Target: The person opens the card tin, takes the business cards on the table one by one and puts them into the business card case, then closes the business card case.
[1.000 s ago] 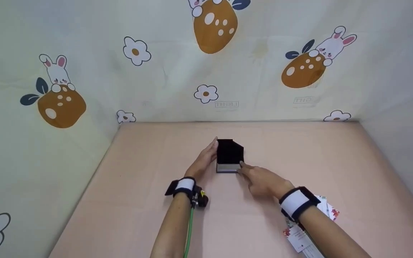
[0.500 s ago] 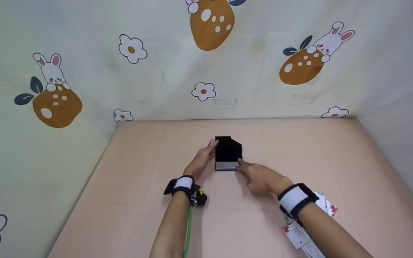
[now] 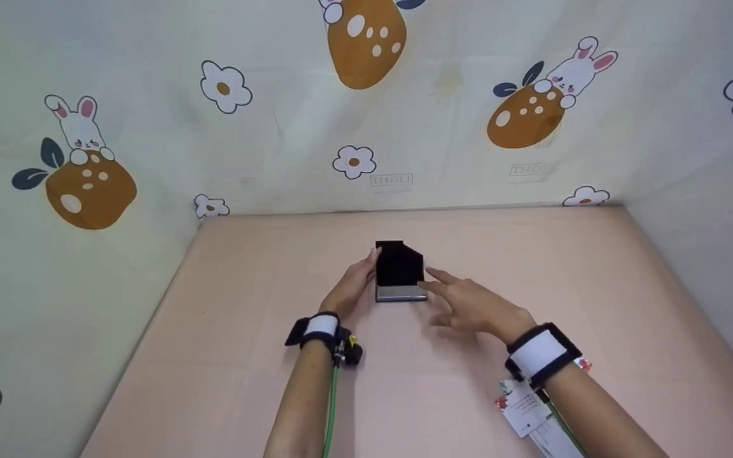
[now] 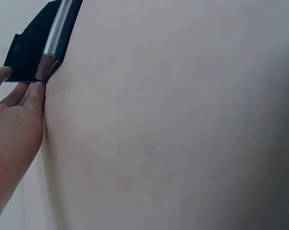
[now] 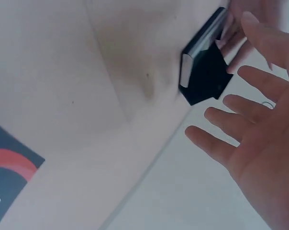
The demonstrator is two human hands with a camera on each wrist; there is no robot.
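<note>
A small black case (image 3: 398,270) with a silver strip along its near edge stands propped open near the middle of the pink worktop (image 3: 226,356). The left hand (image 3: 352,286) rests its straight fingers against the case's left side, seemingly to steady it. The right hand (image 3: 468,305) hovers just beside its right edge, fingers spread wide and holding nothing. Some printed cards (image 3: 532,416) lie by the right forearm, well apart from the case.

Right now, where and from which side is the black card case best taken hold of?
Probably across its two side edges, near the silver base strip: the black card case stands open and upright, the left hand already steadies its left edge, and the right hand hovers open beside the right.
</note>
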